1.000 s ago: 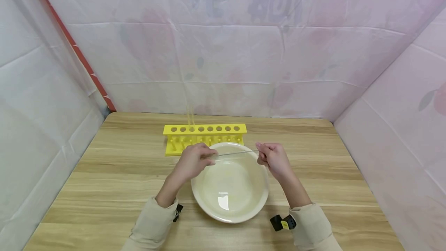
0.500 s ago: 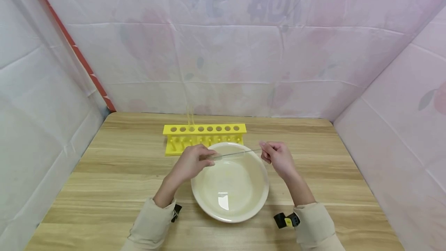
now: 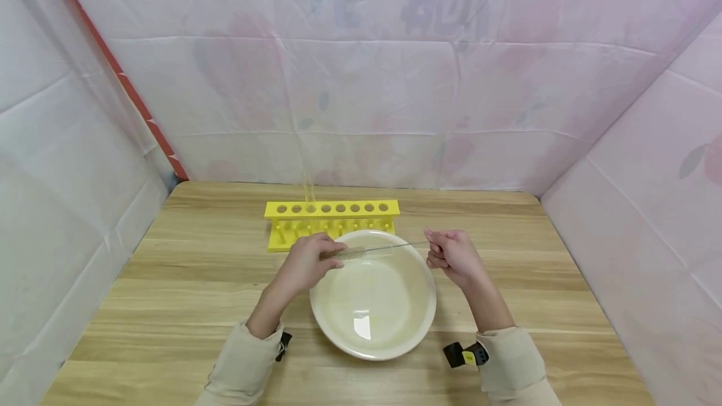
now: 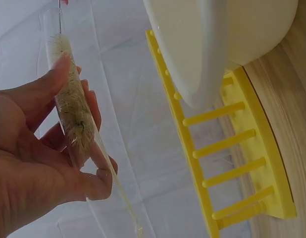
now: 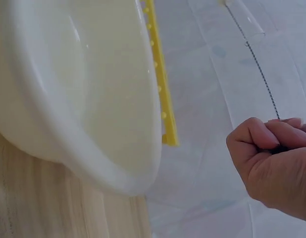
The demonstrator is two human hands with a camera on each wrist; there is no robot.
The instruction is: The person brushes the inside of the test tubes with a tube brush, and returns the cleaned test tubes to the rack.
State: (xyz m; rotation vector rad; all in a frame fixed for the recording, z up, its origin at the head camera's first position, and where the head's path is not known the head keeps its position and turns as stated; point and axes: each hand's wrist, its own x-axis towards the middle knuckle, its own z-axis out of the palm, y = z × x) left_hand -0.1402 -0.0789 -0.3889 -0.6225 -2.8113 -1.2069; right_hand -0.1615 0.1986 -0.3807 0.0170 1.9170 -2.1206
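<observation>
Over the white basin (image 3: 372, 349), my left hand (image 3: 306, 262) grips a clear test tube (image 4: 52, 25) lying nearly level, its mouth towards the right. Inside the tube sits the bristly head of a test tube brush (image 4: 76, 106), visible through the glass beside my thumb and fingers. The brush's thin twisted wire handle (image 5: 263, 77) comes out of the mouth. My right hand (image 3: 455, 259) pinches that wire's end with curled fingers, to the right of the basin's rim. The closed end of the tube is partly hidden by the left hand.
Behind the basin stands a yellow test tube rack (image 3: 333, 208) with a row of holes and pegs; the basin hides part of its base. Another clear tube (image 3: 308, 192) stands in one hole. Liquid in the basin reflects light. Fabric walls surround the wooden table (image 3: 186, 287).
My right hand has shifted a little to the right with the wire. The brush's bristles have slid rightward in the tube and show more beyond the left fingers, which stay nearly in place.
</observation>
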